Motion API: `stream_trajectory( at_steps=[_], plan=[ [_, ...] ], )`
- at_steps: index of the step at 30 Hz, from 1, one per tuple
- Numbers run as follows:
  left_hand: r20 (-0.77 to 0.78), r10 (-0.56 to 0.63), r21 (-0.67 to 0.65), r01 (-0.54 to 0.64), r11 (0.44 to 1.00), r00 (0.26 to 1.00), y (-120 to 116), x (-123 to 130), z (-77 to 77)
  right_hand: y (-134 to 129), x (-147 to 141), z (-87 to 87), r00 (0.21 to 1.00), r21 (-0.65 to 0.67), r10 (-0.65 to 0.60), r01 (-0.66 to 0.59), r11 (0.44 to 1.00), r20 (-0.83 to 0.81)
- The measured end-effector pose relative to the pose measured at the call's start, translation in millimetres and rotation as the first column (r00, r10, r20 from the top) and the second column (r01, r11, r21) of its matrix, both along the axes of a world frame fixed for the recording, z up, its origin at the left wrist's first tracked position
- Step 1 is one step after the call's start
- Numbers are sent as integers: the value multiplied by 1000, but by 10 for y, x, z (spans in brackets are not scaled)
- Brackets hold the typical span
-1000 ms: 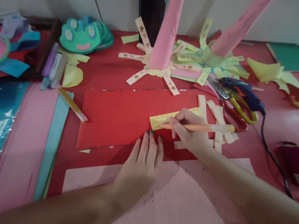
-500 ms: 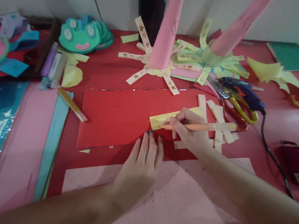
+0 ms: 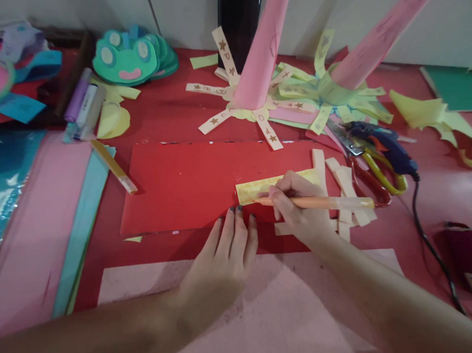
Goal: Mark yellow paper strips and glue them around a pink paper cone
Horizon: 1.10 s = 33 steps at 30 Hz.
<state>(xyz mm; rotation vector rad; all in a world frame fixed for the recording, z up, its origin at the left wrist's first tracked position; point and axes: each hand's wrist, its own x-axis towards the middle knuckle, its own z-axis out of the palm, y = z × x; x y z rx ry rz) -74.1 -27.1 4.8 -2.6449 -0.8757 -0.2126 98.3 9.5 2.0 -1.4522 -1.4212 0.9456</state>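
Note:
My right hand [image 3: 297,207] grips an orange marker pen [image 3: 325,202], its tip against a yellow paper strip [image 3: 247,192]. The hand covers part of the strip, which carries darker yellow colouring along its upper edge and left end. Under the strip lies a long red board [image 3: 180,185]. My left hand [image 3: 228,249] rests flat across the board's lower edge, fingers stretched out and fingertips just below the strip's left end. Several cream paper strips [image 3: 344,183] lie in a loose pile to the right of my right hand.
Scissors [image 3: 374,173] and a blue glue gun [image 3: 381,143] lie at the right. Behind stand two pink paper cones [image 3: 257,63] with lettered strips. A yellow pen [image 3: 113,165], coloured sheets [image 3: 46,209] and green frog cutouts [image 3: 128,58] are at the left.
The marker tip has shifted very slightly to the right along the yellow strip. My left hand stays where it was.

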Motion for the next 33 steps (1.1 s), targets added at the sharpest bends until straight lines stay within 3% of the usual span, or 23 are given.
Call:
stream_trajectory(
  at_steps=[6, 10, 17, 33],
  plan=[
    [7, -4, -5, 4, 1000, 1000, -6, -3, 0, -8, 3, -29, 999, -4, -19, 19, 1000, -48],
    [2, -2, -5, 2, 1000, 1000, -9, -4, 0, 8, -3, -10, 982, 12, -108, 111, 994, -153],
    [19, -6, -5, 6, 1000, 1000, -5, -8, -3, 22, -35, 19, 989, -47, -126, 130, 990, 82],
    [3, -3, -2, 3, 1000, 1000, -9, -4, 6, 12, -26, -9, 990, -43, -98, 103, 994, 97]
  ],
)
